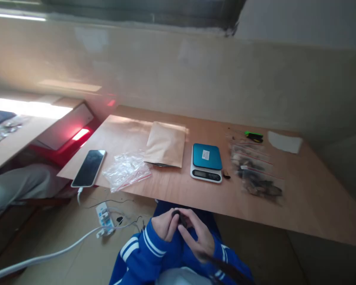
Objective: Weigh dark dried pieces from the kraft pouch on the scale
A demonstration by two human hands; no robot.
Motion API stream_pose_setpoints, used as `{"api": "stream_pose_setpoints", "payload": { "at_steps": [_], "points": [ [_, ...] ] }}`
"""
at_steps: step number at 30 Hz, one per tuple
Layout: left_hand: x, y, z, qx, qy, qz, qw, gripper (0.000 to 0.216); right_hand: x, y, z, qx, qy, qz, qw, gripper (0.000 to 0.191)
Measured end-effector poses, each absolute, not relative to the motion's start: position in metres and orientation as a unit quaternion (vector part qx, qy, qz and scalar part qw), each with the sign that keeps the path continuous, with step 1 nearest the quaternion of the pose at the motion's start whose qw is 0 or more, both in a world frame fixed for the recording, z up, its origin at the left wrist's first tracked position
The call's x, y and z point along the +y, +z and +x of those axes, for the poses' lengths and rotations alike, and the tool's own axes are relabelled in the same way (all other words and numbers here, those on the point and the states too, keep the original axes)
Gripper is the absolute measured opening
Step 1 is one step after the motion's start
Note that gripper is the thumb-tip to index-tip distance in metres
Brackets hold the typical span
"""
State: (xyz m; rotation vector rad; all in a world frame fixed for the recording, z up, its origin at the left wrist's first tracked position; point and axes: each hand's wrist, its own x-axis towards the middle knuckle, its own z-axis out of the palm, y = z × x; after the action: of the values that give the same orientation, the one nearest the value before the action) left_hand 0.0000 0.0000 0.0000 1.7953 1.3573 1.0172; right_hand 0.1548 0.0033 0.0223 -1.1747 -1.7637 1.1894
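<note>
Both hands are low in front of my lap, below the edge of the wooden table (299,206). My left hand (164,225) and my right hand (197,233) are closed together around a small dark object (178,215) that I cannot make out clearly. Blue sleeves with white stripes cover my wrists. On the table above them lie a small digital scale (206,162) with a teal top, a brown paper pouch (165,144), a pile of empty clear zip bags (126,170), and filled zip bags of dark pieces (255,174).
A phone (89,167) lies face up at the table's left corner, its cable hanging to a power strip (105,215) on the floor. A green-and-black tool (254,136) and white paper (284,141) sit at the back right. Another person's leg (14,186) shows at left.
</note>
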Motion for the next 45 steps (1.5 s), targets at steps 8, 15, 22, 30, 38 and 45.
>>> {"api": "stream_pose_setpoints", "payload": {
  "at_steps": [8,15,22,30,38,45],
  "points": [
    [0.027,-0.012,0.022,0.53,0.342,0.655,0.416,0.046,0.11,0.01,0.218,-0.64,0.42,-0.529,0.367,0.034],
    [0.032,-0.024,0.005,0.575,0.35,0.615,0.411,0.048,0.243,0.003,0.267,-0.691,0.186,-0.605,0.348,0.027],
    [0.049,-0.032,0.001,0.618,0.387,0.575,0.372,0.051,0.164,-0.04,0.313,-0.693,0.108,-0.624,0.343,0.034],
    [0.07,-0.034,0.01,0.642,0.417,0.565,0.309,0.046,0.145,-0.045,0.316,-0.711,0.091,-0.604,0.349,0.028],
    [0.097,-0.029,-0.013,0.661,0.425,0.599,0.155,0.03,0.198,-0.001,0.258,-0.733,0.099,-0.565,0.367,0.025],
    [0.154,-0.021,-0.059,0.656,0.331,0.678,-0.001,0.051,0.135,0.011,0.243,-0.666,0.11,-0.592,0.44,0.028]
  ]
}}
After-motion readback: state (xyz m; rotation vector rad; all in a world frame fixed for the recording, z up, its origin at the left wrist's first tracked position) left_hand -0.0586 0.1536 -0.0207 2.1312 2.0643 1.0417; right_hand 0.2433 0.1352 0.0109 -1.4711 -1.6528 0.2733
